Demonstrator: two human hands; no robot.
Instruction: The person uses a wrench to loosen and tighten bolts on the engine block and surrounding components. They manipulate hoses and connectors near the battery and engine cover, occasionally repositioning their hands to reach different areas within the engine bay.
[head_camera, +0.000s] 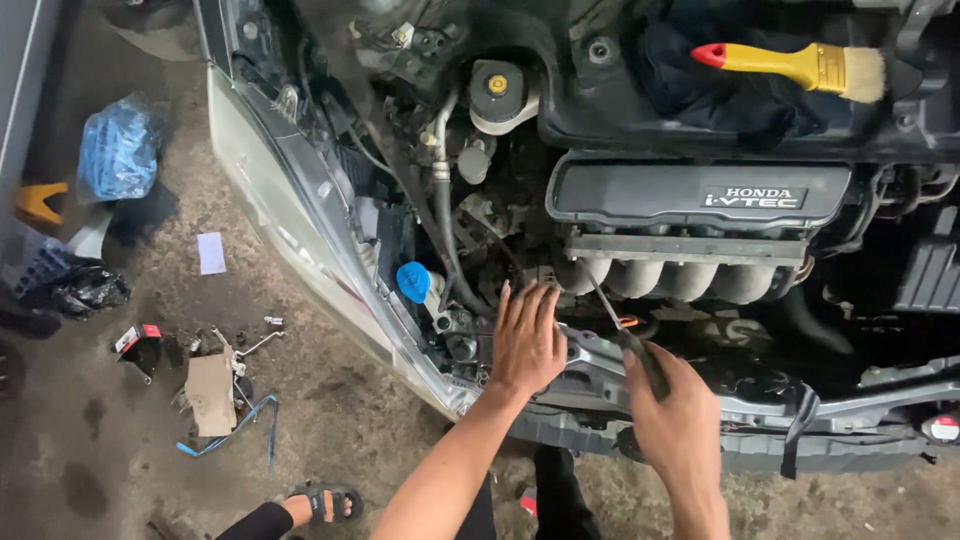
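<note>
Head view: left hand (527, 342) fingers spread on engine bay edge (600, 352); right hand (672, 415) clamps screwdriver (622, 335).

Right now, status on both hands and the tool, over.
Left hand flat, fingers spread on the front crossmember. Right hand gripping a screwdriver, tip up toward the intake manifold. Hoses crowd the left side.

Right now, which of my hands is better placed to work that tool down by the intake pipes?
Right, probably. The right hand already grips the dark-handled tool, its shaft pointing up toward the intake pipes. The left hand lies flat and empty on the front crossmember, bracing.
</note>
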